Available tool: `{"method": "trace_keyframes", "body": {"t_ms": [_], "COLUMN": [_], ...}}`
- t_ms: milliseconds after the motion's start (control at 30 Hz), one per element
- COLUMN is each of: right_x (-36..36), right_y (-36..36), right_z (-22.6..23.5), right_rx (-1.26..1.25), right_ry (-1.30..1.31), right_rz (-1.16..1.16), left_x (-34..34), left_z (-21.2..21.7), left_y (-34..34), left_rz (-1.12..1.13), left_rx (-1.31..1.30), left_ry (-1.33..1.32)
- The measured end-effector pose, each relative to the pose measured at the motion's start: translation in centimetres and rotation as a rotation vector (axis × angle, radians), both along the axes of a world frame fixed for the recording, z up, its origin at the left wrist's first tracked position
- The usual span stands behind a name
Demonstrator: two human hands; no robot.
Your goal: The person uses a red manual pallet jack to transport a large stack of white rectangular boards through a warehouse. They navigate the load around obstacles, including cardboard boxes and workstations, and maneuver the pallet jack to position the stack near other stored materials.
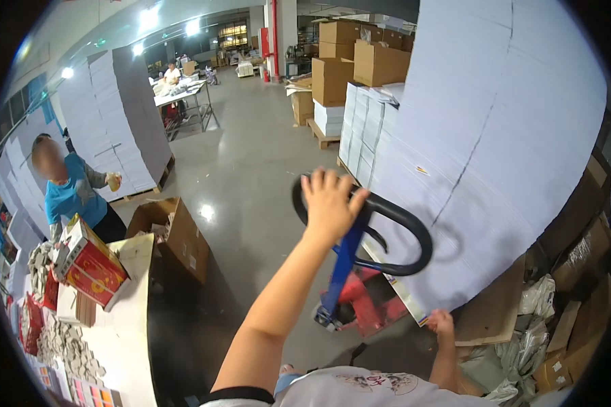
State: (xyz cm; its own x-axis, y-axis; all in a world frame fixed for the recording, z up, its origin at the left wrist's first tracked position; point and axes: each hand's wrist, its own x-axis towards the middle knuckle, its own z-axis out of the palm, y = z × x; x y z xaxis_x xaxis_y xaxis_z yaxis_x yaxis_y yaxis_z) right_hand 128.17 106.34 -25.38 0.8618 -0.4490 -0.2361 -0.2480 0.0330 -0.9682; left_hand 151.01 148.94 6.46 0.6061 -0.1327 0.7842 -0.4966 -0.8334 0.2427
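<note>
Grey pieces [71, 349], too small to make out singly, lie heaped on a pale table [132, 339]. Behind it stands a co-worker [81, 190] in blue, legs mostly hidden, holding something unclear. Next comes an open brown box [187, 241], its contents hard to identify. Further right, the person's left hand [329, 207] lies palm down, fingers spread, over a black loop handle [424, 247]; how firmly it grips cannot be told. From the handle, beneath this hand and up and left of the other, a blue shaft [343, 268] descends to a partly hidden red base [370, 319]. The right hand [441, 322], fingers curled, is at the lower corner of a tall white stack [495, 149], cut off above; whether it holds anything is unclear.
</note>
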Motion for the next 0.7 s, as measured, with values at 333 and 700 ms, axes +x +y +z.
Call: {"method": "trace_keyframes", "body": {"t_ms": [333, 700], "right_x": [14.6, 23.8], "right_y": [26.2, 32.1], "right_z": [35.1, 34.6], "right_rx": [-1.111, -1.214], "right_ry": [-0.570, 0.256], "right_rz": [-0.307, -0.491], "left_x": [5.8, 20.6], "left_z": [0.9, -3.3], "left_y": [12.3, 18.7], "left_rz": [-0.705, -1.296], "left_rx": [0.125, 0.285], "left_ry": [0.030, -0.159]}}
